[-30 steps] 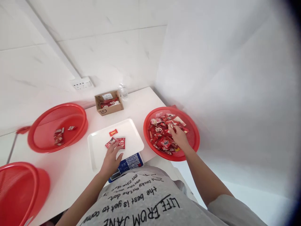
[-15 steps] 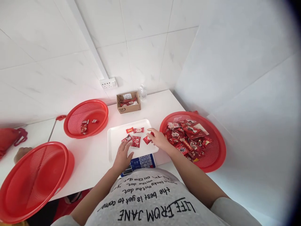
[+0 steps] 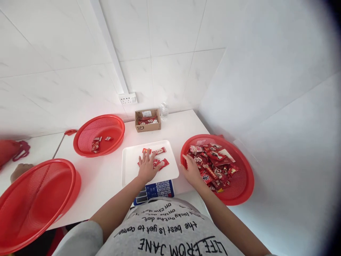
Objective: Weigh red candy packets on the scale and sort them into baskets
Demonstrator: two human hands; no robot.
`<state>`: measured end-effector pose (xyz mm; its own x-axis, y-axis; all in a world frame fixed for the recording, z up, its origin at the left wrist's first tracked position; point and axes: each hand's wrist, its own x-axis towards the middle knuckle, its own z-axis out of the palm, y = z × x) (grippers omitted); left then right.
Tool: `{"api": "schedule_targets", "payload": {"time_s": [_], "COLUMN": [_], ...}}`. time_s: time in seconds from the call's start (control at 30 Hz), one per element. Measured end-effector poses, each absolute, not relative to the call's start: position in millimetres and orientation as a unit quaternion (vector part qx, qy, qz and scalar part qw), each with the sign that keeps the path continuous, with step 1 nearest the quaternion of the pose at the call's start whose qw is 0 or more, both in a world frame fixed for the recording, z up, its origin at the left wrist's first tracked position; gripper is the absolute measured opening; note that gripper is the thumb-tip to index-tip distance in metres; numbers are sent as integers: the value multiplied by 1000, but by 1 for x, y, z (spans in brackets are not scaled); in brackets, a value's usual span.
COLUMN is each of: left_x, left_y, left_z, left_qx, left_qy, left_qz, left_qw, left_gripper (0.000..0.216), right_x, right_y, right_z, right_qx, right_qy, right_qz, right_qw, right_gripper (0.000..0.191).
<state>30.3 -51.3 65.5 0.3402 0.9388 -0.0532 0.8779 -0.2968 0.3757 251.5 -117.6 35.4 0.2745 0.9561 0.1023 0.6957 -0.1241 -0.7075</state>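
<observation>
My left hand [image 3: 147,169] lies with fingers spread over several small red packets on the white tray [image 3: 128,173], hiding part of them. A red wrapped bar [image 3: 160,150] sits just beyond its fingertips, and another red packet [image 3: 164,163] pokes out on the right. The tray rests on a scale with a blue keypad [image 3: 158,188]. My right hand [image 3: 192,172], fingers apart and holding nothing visible, is at the left rim of the right red basket [image 3: 247,183]. Inside that basket is a heap of red packets [image 3: 213,161].
A red basket [image 3: 117,140] with a few packets stands back left; another red basket [image 3: 71,192] is front left. A cardboard box [image 3: 147,127] of packets and a clear plastic bottle [image 3: 164,111] stand by the wall. Another person's hand [image 3: 21,171] shows far left.
My right hand has left the red packet on the tray and moved right to the basket rim. My left hand has moved forward and spread over the packets, which lie closer together.
</observation>
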Motion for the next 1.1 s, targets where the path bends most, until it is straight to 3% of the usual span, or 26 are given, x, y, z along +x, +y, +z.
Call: {"api": "schedule_targets", "payload": {"time_s": [0.17, 0.43, 0.77, 1.1], "left_x": [48, 70, 19, 19], "left_y": [-31, -34, -49, -21], "left_z": [61, 58, 50, 49], "left_qx": [766, 819, 867, 818], "left_qy": [618, 555, 488, 568], "left_qz": [45, -17, 66, 40], "left_qw": [171, 145, 82, 75], "left_gripper": [68, 64, 44, 59], "right_x": [247, 241, 242, 242], "right_y": [-143, -147, -144, -145], "right_z": [16, 21, 19, 25], "right_qx": [-718, -725, -720, -721], "right_qy": [-581, -583, -597, -595], "right_qz": [250, 247, 236, 258], "right_qw": [292, 269, 264, 245], "right_gripper": [57, 57, 54, 58]}}
